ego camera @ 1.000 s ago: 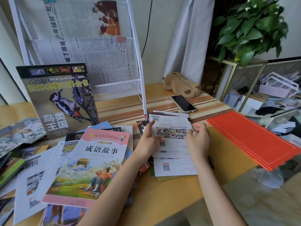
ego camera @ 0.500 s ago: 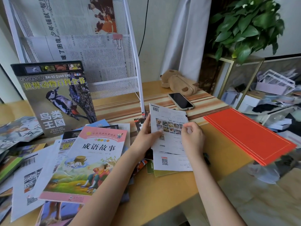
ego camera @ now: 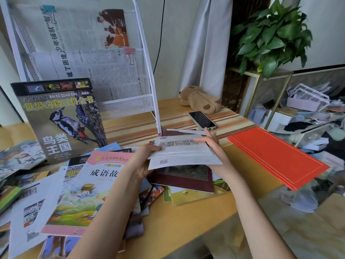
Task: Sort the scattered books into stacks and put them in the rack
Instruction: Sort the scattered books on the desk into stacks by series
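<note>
From the head view, both hands hold a small stack of thin white-backed booklets lifted flat above the desk, near the foot of the white wire-mesh rack. The left hand grips the stack's left edge, thumb on top; the right hand clasps the right edge with fingers laid across the top, probably to square the edges. A maroon-bordered book lies just beneath. To the left a pink-covered storybook tops the scattered heap, and a grey woodpecker book stands propped against the rack. Red folders lie far right.
</note>
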